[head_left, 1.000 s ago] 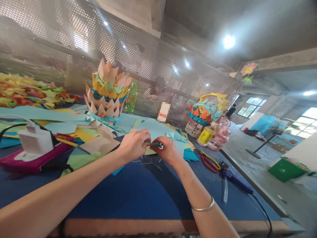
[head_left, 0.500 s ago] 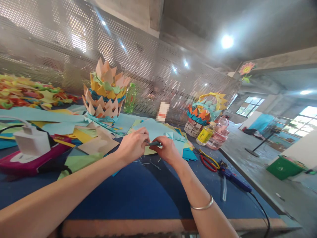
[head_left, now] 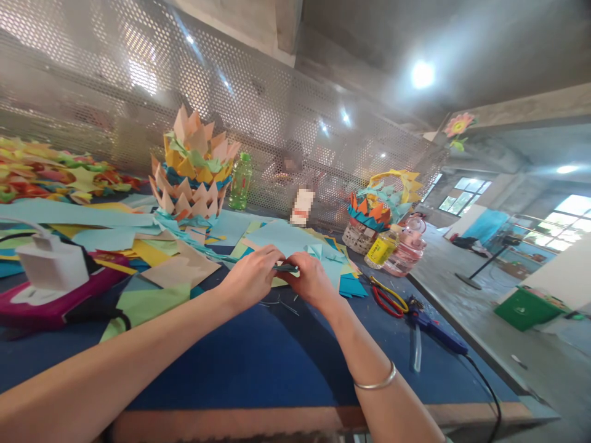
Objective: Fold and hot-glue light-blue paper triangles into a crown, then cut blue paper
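Between my two hands is a small piece of folded blue-green paper (head_left: 287, 268), mostly covered by the fingers. My left hand (head_left: 252, 275) pinches its left end, and my right hand (head_left: 312, 277) pinches its right end with the thumb and fingers closed. Both hands are just above the blue tabletop (head_left: 221, 369). Beneath and behind them lie light blue paper sheets (head_left: 277, 237). A small folded light blue paper piece (head_left: 316, 251) rests on those sheets, behind my right hand.
A tiered paper-petal piece (head_left: 194, 178) stands behind left, near a green bottle (head_left: 241, 181). To the right are a petal-trimmed basket (head_left: 362, 231), a yellow-labelled bottle (head_left: 382, 249), scissors (head_left: 390, 298) and a glue gun (head_left: 436, 332). A power strip (head_left: 50, 301) sits left.
My left hand has shifted slightly down and right, closer to my right hand. Both hands still hold the folded paper. The view has shifted a little.
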Demonstrator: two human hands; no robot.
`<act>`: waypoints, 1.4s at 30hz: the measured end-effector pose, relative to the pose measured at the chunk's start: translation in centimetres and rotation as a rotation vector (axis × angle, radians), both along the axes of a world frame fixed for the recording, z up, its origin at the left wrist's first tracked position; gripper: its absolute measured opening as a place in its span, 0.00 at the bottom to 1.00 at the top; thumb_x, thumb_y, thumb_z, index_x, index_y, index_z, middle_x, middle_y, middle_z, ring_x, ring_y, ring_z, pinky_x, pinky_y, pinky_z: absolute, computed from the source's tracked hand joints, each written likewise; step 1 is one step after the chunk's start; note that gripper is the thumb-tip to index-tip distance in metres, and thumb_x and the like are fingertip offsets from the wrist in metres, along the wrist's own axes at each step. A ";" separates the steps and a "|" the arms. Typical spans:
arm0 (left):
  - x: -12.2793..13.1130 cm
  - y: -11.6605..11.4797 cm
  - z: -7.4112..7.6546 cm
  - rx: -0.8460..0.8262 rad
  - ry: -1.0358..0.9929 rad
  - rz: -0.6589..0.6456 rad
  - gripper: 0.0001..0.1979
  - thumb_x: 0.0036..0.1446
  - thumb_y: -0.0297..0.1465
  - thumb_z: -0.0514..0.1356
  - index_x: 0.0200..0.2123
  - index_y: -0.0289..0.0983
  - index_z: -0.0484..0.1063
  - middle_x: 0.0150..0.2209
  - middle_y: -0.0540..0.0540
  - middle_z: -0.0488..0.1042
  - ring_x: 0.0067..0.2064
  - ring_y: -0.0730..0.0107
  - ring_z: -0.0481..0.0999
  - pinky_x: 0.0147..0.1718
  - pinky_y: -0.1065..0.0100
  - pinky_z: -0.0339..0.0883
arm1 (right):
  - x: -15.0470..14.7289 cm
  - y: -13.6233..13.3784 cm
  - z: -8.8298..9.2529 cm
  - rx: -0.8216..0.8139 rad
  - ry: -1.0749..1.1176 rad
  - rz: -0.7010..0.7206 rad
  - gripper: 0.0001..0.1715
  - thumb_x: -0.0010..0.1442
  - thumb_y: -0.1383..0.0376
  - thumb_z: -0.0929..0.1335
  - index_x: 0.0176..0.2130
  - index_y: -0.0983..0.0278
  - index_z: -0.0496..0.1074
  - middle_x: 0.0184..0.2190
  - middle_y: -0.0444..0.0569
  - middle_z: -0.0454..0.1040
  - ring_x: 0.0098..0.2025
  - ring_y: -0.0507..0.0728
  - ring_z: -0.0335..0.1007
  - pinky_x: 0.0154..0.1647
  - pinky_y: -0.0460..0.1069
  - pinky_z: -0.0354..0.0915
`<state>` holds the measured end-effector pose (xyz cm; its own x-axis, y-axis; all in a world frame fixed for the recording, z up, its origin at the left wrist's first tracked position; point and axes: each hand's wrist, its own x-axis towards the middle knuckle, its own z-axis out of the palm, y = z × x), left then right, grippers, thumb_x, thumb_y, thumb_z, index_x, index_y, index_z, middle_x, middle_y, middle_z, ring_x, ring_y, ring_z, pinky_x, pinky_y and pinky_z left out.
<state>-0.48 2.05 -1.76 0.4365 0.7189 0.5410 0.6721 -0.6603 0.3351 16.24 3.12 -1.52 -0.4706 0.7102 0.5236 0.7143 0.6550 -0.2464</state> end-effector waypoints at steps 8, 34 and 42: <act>-0.1 -0.2 -0.3 -0.045 0.048 0.043 0.21 0.56 0.24 0.50 0.53 0.40 0.61 0.41 0.44 0.77 0.42 0.60 0.77 0.38 0.65 0.68 | 0.0 -0.1 0.1 -0.057 0.027 -0.036 0.06 0.57 0.63 0.70 0.30 0.63 0.74 0.29 0.48 0.74 0.34 0.55 0.68 0.37 0.48 0.61; -0.5 -0.1 0.0 0.113 0.091 0.044 0.11 0.61 0.28 0.48 0.43 0.44 0.67 0.42 0.51 0.76 0.41 0.65 0.75 0.32 0.70 0.61 | 0.2 -0.2 0.2 -0.282 0.201 0.065 0.21 0.50 0.67 0.71 0.44 0.62 0.65 0.39 0.47 0.71 0.38 0.54 0.66 0.36 0.48 0.63; -0.8 0.4 0.2 0.121 0.039 0.067 0.11 0.60 0.26 0.49 0.36 0.40 0.71 0.33 0.50 0.75 0.34 0.67 0.74 0.32 0.70 0.60 | 0.9 0.6 0.4 -0.151 0.264 0.011 0.24 0.50 0.78 0.60 0.46 0.65 0.68 0.39 0.50 0.73 0.40 0.54 0.69 0.38 0.49 0.66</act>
<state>-1.33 2.46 -1.53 0.4121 0.6776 0.6091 0.7269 -0.6476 0.2286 17.19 3.70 -1.16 -0.3400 0.7853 0.5175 0.6057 0.6038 -0.5182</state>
